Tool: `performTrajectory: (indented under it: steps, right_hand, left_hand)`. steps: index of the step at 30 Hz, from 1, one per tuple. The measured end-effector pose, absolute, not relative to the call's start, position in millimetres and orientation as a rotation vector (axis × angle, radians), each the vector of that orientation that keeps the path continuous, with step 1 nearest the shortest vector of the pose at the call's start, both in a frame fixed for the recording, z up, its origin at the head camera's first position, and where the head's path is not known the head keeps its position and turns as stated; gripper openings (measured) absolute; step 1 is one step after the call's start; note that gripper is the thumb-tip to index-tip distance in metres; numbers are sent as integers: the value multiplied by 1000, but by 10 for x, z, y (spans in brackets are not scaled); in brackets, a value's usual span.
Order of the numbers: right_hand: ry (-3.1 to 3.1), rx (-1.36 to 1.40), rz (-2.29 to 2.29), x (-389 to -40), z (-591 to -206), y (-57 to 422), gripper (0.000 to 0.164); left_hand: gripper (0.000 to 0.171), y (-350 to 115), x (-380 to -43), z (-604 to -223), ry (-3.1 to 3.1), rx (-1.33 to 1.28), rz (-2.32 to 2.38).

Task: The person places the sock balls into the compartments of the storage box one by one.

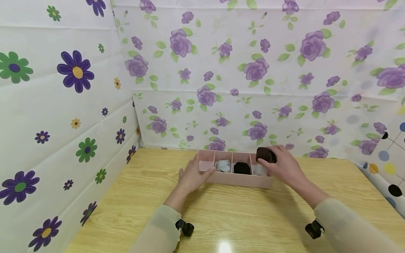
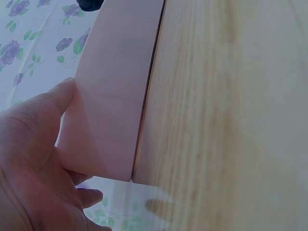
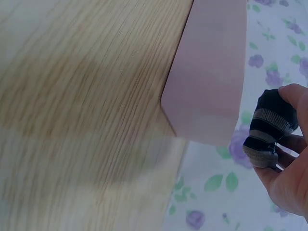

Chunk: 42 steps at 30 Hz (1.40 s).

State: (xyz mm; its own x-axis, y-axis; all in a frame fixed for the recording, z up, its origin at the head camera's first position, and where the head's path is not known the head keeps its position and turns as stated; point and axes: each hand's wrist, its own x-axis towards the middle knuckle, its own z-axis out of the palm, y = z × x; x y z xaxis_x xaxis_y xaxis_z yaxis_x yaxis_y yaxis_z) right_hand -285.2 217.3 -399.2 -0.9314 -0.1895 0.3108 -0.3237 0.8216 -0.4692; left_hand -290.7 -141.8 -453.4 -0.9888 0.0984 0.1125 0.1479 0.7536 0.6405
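A pink divided storage box [image 1: 237, 180] stands on the wooden table in the head view. My left hand [image 1: 192, 176] grips its left end, thumb at the front rim and fingers round the side. Over the box's right end, my right hand [image 1: 283, 166] pinches a rolled-up sock [image 1: 265, 155]; the right wrist view shows it dark with grey stripes. A light grey cloth bundle [image 1: 223, 166] sits in the second compartment from the left and a black one [image 1: 242, 168] in the third. Under the held sock, a pale bundle [image 1: 259, 170] lies in the rightmost compartment.
The wooden table [image 1: 231, 214] extends in front of the box. Behind it hangs a purple-flowered sheet [image 1: 218, 77], with a daisy-patterned sheet [image 1: 63, 116] on the left and a dotted cloth [image 1: 387, 165] on the right.
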Motion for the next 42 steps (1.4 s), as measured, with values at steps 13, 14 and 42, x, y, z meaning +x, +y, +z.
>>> performTrajectory:
  steps: [13, 14, 42]
  right_hand:
    - [-2739, 521, 778, -3003, -4024, 1765, 70]
    - [-2740, 531, 778, -3017, -4026, 1735, 69]
    - [-2774, 747, 945, -3261, -4092, 950, 69]
  left_hand:
    - [108, -1409, -2920, -4521, -2863, -213, -1062]
    - [108, -1411, -2920, -4522, -2862, -211, -1064]
    - [110, -1428, -2924, -4535, -2898, -200, -1038]
